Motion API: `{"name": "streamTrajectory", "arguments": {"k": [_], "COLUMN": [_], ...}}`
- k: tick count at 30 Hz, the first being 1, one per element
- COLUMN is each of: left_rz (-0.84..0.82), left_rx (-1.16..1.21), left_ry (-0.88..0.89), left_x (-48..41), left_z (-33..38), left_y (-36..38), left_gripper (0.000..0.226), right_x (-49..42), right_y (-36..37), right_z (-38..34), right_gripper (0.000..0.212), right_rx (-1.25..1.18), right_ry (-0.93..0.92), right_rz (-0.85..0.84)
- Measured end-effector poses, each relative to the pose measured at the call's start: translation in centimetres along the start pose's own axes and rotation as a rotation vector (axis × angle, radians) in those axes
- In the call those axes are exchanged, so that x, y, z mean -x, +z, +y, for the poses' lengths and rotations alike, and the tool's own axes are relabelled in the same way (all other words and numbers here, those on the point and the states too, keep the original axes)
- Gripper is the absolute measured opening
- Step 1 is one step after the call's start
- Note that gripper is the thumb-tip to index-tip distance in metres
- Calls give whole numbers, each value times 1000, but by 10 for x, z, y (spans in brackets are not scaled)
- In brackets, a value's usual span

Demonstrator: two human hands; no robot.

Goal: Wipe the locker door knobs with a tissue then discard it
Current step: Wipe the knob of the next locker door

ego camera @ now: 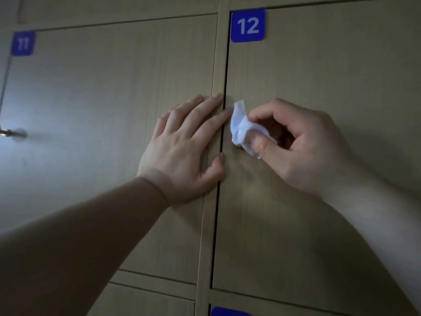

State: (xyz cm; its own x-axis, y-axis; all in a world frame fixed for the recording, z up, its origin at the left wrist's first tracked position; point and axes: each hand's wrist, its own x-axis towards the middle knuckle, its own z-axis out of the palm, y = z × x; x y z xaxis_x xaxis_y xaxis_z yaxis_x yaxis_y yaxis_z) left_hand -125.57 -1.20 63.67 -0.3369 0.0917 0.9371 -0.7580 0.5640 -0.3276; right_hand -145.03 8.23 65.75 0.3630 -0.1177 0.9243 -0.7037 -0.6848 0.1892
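The left forearm [91, 236] rises from the lower left corner of the frame towards the centre, bare to the wrist. The left hand [182, 144] lies flat just left of centre with its back to the camera. Its fingers are straight, slightly spread and pointing to the upper right, and its thumb is stretched out to the right below them. The right forearm [376, 220] comes in from the lower right corner, also bare. The right hand [307, 147] sits right of centre with its fingers curled. Its thumb and forefinger pinch a crumpled white tissue [240, 126], which is close to the left hand's fingertips.
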Motion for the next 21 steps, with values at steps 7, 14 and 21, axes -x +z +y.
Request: {"name": "streamTrajectory", "arguments": {"k": [7,14,21], "left_rz": [2,26,27], "left_rx": [12,18,21], "left_ry": [-1,34,34], "left_x": [0,0,0], "left_z": [-1,-3,-4], "left_y": [2,3,4], "left_gripper": [74,72,72], "right_x": [1,4,6], "right_y": [6,6,9], "right_z": [0,0,-5], "right_gripper": [11,9,5], "right_rx": [145,68,153], "right_ry": [-18,-17,-69], "right_rz": [103,172,-12]}}
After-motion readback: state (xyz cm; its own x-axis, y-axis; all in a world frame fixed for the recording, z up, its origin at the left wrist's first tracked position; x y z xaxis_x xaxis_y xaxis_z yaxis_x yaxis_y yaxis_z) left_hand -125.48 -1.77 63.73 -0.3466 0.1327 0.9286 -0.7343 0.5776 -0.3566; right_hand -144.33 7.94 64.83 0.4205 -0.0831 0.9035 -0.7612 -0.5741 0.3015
